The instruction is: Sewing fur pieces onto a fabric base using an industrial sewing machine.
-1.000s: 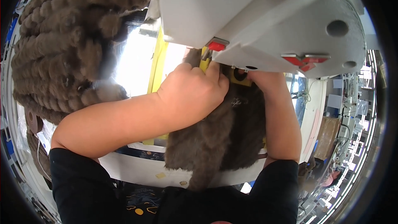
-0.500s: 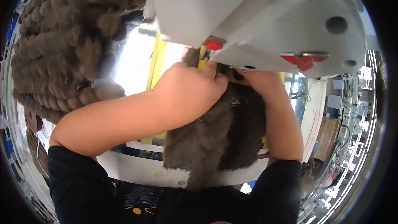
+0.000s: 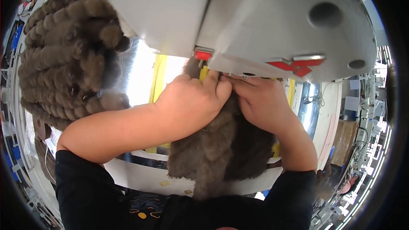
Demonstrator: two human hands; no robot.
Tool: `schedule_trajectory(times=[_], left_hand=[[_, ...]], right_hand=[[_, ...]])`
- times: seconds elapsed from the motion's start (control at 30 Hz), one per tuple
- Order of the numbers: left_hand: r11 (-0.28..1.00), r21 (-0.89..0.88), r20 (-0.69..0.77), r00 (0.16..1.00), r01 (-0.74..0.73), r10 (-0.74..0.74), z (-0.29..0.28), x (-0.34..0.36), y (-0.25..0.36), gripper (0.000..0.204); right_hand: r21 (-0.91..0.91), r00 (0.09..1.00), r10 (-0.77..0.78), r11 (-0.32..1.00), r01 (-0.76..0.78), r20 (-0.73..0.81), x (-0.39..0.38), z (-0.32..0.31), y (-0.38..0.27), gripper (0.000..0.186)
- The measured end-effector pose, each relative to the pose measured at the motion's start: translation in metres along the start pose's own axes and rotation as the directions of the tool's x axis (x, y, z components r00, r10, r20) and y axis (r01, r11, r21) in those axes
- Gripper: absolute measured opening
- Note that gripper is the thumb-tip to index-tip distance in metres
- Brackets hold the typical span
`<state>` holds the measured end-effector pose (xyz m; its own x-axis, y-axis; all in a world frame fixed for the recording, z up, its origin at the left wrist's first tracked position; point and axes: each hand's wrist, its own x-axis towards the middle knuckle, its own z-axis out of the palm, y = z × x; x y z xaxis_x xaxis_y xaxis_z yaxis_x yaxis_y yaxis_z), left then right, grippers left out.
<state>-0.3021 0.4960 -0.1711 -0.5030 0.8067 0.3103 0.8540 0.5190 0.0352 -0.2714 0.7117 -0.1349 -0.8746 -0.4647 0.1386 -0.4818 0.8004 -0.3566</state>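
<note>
Currently both left hand [image 3: 191, 102] and right hand [image 3: 260, 104] closed on brown fur piece [image 3: 221, 153] beneath sewing machine head [image 3: 255, 21]; keep fingertips clear, feed evenly.

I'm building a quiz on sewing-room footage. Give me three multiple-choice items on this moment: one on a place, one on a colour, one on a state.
1. Where is the heap of ribbed fur?
A. on the left of the table
B. under the right hand
C. on the floor

2. What colour is the fur piece being sewn?
A. white
B. brown
C. red

3. How do the left hand and right hand stand?
A. both lifted clear
B. one holds scissors
C. both pressed on the fur piece under the sewing machine head

Answers: 1 A, the heap lies at the left; 2 B, its pile is brown; 3 C, fingers meet on it at the needle.
</note>
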Motion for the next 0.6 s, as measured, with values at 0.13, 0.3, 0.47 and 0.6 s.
schedule_trajectory(times=[0.13, 0.3, 0.47, 0.6], left_hand=[[0.998, 0.061, 0.030, 1.000, 0.003, -0.005, -0.0018, 0.0004, 0.0003, 0.038], [0.999, 0.039, -0.013, 1.000, -0.019, 0.019, 0.0010, 0.0005, -0.0051, 0.031], [0.999, -0.028, -0.045, 0.999, -0.016, 0.015, 0.0012, 0.0011, -0.0070, 0.030], [0.999, -0.020, -0.075, 0.997, -0.036, 0.034, -0.0021, -0.0012, -0.0077, 0.026]], right_hand=[[-0.099, 1.000, -0.003, 0.995, 0.004, 0.010, 0.0000, 0.0022, -0.0029, 0.033], [-0.045, 0.999, 0.047, 0.998, -0.047, -0.005, 0.0023, 0.0036, -0.0031, 0.029], [-0.068, 0.993, 0.110, 0.992, -0.107, 0.034, 0.0017, -0.0011, -0.0080, 0.028], [-0.049, 0.996, 0.087, 0.995, -0.086, 0.015, 0.0034, -0.0007, -0.0095, 0.027]])
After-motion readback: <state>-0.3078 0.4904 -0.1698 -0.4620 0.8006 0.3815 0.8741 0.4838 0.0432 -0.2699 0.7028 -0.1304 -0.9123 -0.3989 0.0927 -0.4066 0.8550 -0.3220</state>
